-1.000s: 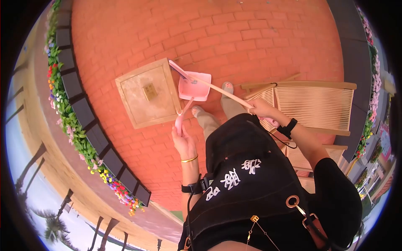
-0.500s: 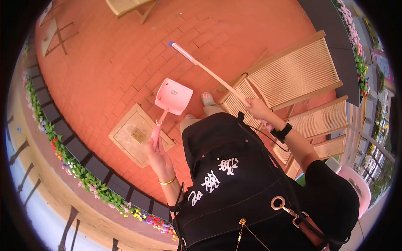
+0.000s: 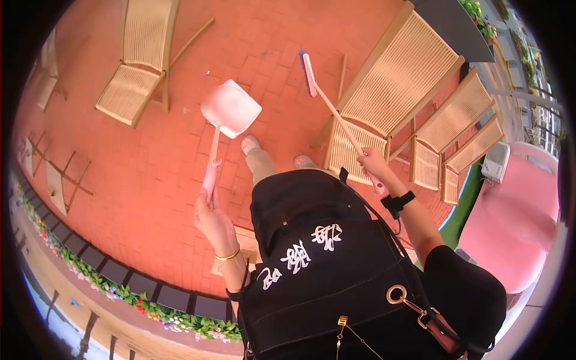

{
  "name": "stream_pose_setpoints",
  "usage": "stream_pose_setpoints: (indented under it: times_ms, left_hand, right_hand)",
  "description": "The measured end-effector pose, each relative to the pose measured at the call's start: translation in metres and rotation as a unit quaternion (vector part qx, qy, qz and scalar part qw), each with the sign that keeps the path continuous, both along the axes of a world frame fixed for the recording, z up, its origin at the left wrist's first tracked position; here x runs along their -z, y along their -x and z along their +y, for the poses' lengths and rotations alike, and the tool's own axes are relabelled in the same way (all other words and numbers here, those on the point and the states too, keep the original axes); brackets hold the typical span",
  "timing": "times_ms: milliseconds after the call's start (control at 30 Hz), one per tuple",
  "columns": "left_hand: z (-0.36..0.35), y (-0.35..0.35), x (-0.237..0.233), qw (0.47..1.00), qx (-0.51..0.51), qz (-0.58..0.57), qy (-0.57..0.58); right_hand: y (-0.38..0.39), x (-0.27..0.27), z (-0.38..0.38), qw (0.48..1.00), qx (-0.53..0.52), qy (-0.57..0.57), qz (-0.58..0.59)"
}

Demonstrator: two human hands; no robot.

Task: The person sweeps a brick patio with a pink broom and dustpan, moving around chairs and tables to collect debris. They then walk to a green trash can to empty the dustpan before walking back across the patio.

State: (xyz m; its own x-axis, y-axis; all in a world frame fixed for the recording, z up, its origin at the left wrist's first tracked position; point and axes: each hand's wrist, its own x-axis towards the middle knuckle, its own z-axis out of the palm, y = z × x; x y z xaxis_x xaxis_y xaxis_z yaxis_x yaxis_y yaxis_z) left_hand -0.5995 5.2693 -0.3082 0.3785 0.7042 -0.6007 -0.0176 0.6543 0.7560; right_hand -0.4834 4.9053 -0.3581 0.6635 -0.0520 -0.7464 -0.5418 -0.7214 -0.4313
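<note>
Left hand (image 3: 215, 223): fingers and thumb closed around the lower end of the handle of a pink dustpan (image 3: 239, 111), palm side partly turned up. Right hand (image 3: 373, 165): fist wrapped round the shaft of a long-handled brush (image 3: 343, 120), with the pink grip end projecting below the fist. Dustpan extends forward of the left hand, tilted; pan contact with the brick floor (image 3: 192, 156) cannot be told. Brush head, blue-bristled, lies ahead and to the right of the pan, the two well apart with brick showing between their edges. Feet (image 3: 250, 145) below, the left one near the pan's lower edge. Right side is tight: brush shaft crosses, in view, the seat edge of the nearest slatted chair (image 3: 399, 72); a second chair (image 3: 453, 114) and a third chair (image 3: 478, 144) stand in a row behind it. Left side is roomier: a broad stretch of brick runs from the pan to a slatted chair at upper left (image 3: 144, 36). Floor bounded by a flower-topped planter row (image 3: 174, 298) at lower left and a dark planter (image 3: 459, 30) at upper right. Beyond the chairs at right: green strip (image 3: 465, 201), then a large pink furnishing (image 3: 510, 231).
</note>
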Motion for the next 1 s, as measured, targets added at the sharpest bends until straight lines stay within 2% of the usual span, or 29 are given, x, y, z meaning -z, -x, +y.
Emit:
stream_pose_setpoints:
  times_ms: [167, 267, 333, 367, 400, 467, 600, 667, 700, 767, 867, 1000]
  left_hand:
    - [0.064, -0.047, 0.001, 0.999, 0.005, -0.044, 0.005]
    - [0.081, -0.069, 0.004, 0.999, -0.016, -0.041, 0.031]
    - [0.091, -0.089, 0.008, 0.998, -0.023, -0.04, 0.03]
    - [0.092, -0.094, 0.009, 0.998, -0.028, -0.035, 0.038]
    - [0.092, -0.099, 0.01, 0.998, -0.038, -0.034, 0.037]
    - [0.09, -0.11, 0.008, 0.998, -0.058, -0.008, 0.037]
    - [0.091, -0.136, 0.013, 0.996, -0.074, 0.025, 0.044]
    - [0.092, -0.157, 0.014, 0.993, -0.085, 0.069, 0.042]
    - [0.096, -0.17, 0.012, 0.993, -0.086, 0.074, 0.043]
    - [0.101, -0.184, 0.005, 0.999, -0.017, 0.043, 0.019]
    - [0.112, -0.196, -0.006, 0.998, -0.02, 0.06, 0.013]
    - [0.127, -0.2, -0.008, 0.994, -0.062, 0.085, 0.0]
  right_hand:
    - [-0.032, -0.008, 0.043, 0.999, 0.04, 0.019, -0.019]
    - [-0.07, 0.004, 0.06, 0.997, -0.015, 0.043, -0.057]
    - [-0.124, 0.014, 0.082, 0.983, -0.114, 0.12, -0.073]
    - [-0.145, 0.038, 0.081, 0.955, -0.218, 0.162, -0.116]
    - [-0.172, 0.053, 0.088, 0.953, -0.228, 0.16, -0.117]
    - [-0.223, 0.073, 0.111, 0.919, -0.313, 0.193, -0.139]
    - [-0.317, 0.066, 0.199, 0.898, -0.352, 0.235, -0.119]
    - [-0.352, 0.099, 0.218, 0.866, -0.403, 0.239, -0.172]
    - [-0.364, 0.101, 0.229, 0.867, -0.405, 0.239, -0.166]
    - [-0.37, 0.098, 0.241, 0.826, -0.482, 0.233, -0.175]
    - [-0.384, 0.07, 0.243, 0.794, -0.556, 0.191, -0.152]
    - [-0.4, 0.041, 0.254, 0.769, -0.599, 0.179, -0.133]
